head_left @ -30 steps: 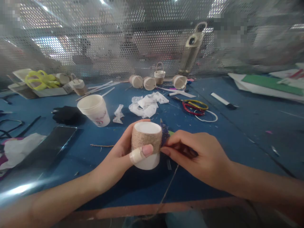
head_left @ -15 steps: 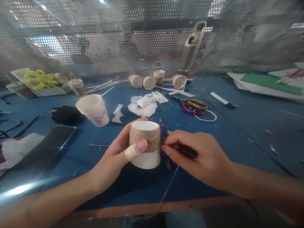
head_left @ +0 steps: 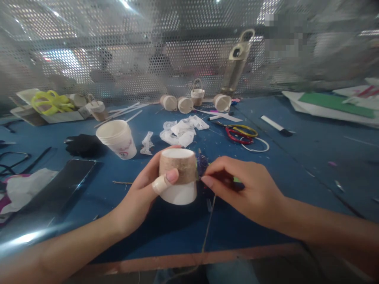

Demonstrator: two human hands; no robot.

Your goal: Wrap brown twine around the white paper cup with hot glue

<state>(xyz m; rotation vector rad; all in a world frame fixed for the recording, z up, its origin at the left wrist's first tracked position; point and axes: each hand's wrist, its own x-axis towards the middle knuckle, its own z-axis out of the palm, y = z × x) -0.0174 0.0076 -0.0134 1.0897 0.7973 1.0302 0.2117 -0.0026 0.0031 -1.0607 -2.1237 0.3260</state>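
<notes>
A white paper cup (head_left: 180,195), turned upside down, has brown twine (head_left: 185,173) wound round its upper half. My left hand (head_left: 148,179) is closed round the cup from the left, its thumb, with a pale band on it, pressed against the winding. At the cup's right side my right hand (head_left: 237,185) pinches the twine close to where it leaves the winding. The loose length of twine (head_left: 209,228) hangs from under that hand over the table's front edge. Behind the fingers lies a dark purple thing (head_left: 202,162), partly hidden.
Stacked paper cups (head_left: 118,138) stand at left, near a black phone-like slab (head_left: 56,193). Crumpled white lace (head_left: 185,130) and red-and-yellow scissors (head_left: 241,133) lie ahead. Small twine-wrapped cups (head_left: 185,105) and a tall bottle (head_left: 235,67) stand by the perforated metal screen (head_left: 133,55).
The cup and my left hand have shifted slightly left and up. My right hand keeps its pinch on the twine, a little apart from the cup.
</notes>
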